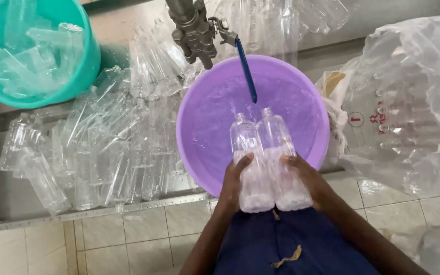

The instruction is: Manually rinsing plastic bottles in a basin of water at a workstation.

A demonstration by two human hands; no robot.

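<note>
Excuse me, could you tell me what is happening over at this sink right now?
A person is holding two clear plastic bottles side by side over a round purple plastic basin of water. The left hand has its grip on the left bottle, the right hand on the right bottle; both seem partly filled with water. A metal tap with a blue lever hangs above the basin. Many clear bottles lie in the steel tray beside it, and more fill a teal plastic bucket.
</note>
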